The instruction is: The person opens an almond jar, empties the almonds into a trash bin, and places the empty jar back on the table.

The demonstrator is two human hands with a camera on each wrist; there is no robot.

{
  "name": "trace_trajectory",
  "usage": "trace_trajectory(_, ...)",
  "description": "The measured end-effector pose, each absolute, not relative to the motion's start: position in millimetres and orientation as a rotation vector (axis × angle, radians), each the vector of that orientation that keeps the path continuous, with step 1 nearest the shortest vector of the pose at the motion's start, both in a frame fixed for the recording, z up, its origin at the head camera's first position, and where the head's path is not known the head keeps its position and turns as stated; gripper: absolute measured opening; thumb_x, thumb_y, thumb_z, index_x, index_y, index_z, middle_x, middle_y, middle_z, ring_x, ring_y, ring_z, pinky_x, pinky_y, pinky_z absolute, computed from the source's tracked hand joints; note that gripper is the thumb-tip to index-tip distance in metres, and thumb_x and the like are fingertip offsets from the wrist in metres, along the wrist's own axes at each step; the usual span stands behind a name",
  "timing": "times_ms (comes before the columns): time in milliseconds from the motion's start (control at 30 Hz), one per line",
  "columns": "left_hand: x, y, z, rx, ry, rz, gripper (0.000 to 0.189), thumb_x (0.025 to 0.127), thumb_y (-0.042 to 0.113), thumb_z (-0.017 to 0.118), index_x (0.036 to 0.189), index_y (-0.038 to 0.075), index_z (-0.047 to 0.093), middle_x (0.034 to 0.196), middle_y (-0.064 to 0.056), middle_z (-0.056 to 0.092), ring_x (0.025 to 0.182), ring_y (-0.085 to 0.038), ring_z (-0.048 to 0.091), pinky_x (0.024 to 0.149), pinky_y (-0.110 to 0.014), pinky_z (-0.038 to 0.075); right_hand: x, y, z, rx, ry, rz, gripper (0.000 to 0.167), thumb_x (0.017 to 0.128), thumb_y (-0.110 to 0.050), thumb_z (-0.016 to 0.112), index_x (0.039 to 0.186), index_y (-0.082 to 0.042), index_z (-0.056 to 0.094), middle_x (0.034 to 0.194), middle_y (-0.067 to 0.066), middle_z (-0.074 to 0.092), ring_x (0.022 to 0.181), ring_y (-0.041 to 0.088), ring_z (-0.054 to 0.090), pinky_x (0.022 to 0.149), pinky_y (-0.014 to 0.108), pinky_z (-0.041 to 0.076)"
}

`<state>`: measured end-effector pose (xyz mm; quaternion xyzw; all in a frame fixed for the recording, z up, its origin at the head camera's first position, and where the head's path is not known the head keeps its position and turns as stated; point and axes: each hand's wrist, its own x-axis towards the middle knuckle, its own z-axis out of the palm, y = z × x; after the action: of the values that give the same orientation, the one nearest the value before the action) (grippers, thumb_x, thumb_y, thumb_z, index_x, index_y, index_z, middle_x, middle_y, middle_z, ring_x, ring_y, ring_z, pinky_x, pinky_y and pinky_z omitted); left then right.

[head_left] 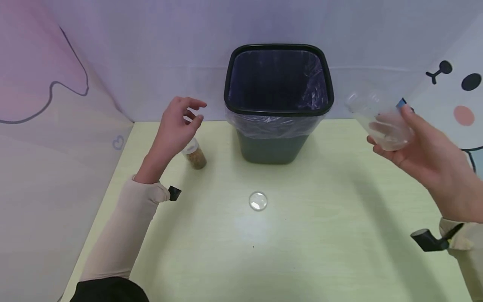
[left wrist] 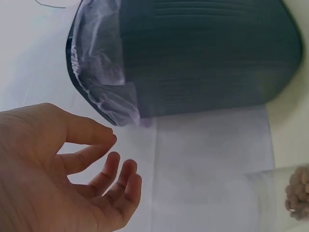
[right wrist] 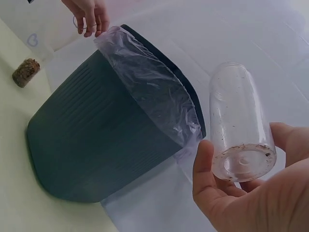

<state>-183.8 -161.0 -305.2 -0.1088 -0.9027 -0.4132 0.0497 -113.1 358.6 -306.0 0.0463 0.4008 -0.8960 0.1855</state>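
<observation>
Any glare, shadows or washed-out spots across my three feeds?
Head view: glare on the clear disc, long soft shadow on the table, clear bottle fading into the pale backdrop; left wrist view: clear part of the jar looks washed out; right wrist view: bottle clearer, specks visible.

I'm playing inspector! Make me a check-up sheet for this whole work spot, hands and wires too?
Surface: pale table, a tiny dark speck on it.
Job's things: clear bottle, off the table, specks inside near its base; jar of brown pieces, on the table; bin lined with a see-through bag.
Clutter: clear round disc, lying in front of the bin.
Hands: right hand holds the bottle; left hand holds nothing visible.
Cables: nothing seen.
Surroundings: pale walls with drawings.
</observation>
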Motion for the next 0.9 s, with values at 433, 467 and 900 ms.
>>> trace_trajectory(433, -175.8, -188.1, -366.9, -0.295, -2.883, -0.914, 0.041, 0.099, 0.012, 0.063, 0.139, 0.001, 0.062, 0.142, -0.027, 0.051, 0.133, -0.047, 0.044, 0.109, -0.058, 0.038, -68.0, 362.7, -377.4, -0.029, 0.745, -2.618, 0.045, 0.114, -0.034, 0.029, 0.157, -0.028, 0.039, 0.144, 0.011, 0.052, 0.12, 0.043, 0.063, 0.1, 0.051, 0.059)
trace_trajectory(467, -175.2, -190.3, -371.1, -0.291, -2.904, -0.907, 0.043, 0.099, 0.013, 0.063, 0.14, 0.001, 0.06, 0.144, -0.028, 0.05, 0.136, -0.048, 0.043, 0.111, -0.059, 0.038, -65.1, 361.0, -381.4, -0.043, 0.736, -2.622, 0.045, 0.114, -0.035, 0.028, 0.158, -0.027, 0.037, 0.145, 0.012, 0.052, 0.121, 0.042, 0.063, 0.101, 0.05, 0.059)
trace_trajectory(900, -169.1, -196.5, -400.2, -0.194, -2.964, -1.002, 0.053, 0.102, 0.019, 0.063, 0.152, 0.006, 0.05, 0.148, -0.027, 0.048, 0.131, -0.045, 0.052, 0.105, -0.063, 0.046, -36.7, 326.4, -425.7, -0.029, 1.412, -2.527, 0.045, 0.113, -0.029, 0.043, 0.155, -0.015, 0.047, 0.15, 0.0, 0.053, 0.121, 0.026, 0.071, 0.1, 0.037, 0.06)
